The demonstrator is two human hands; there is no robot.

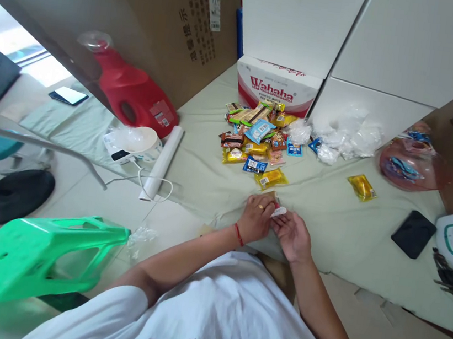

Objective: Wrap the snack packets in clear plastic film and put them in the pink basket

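- Left hand (257, 218): fingers curled narrow, apparently pinching a small packet (279, 212) showing brown, red and white parts; knuckles hid most of it.
- Right hand (293, 238): palm partly turned up, fingers loosely bent, tips at the packet's white part; could not tell whether they gripped it.
- Packet location: between the two hands, at the near edge of the pale green cloth (321, 210), just nearer the body than a yellow packet (271, 178) at the front of the snack heap (253, 123).
- Handling, judged: a light, steady pinch near the edge would have suited best, right fingertips supporting the opposite side, no squeezing of the middle; knuckles shifted aside would have exposed more wrapper.
- Orientation: visible part slanted from its brown end, away from the body, to its white end, toward the right fingers. Long axis probably followed that slant; true ends covered, so unconfirmed.
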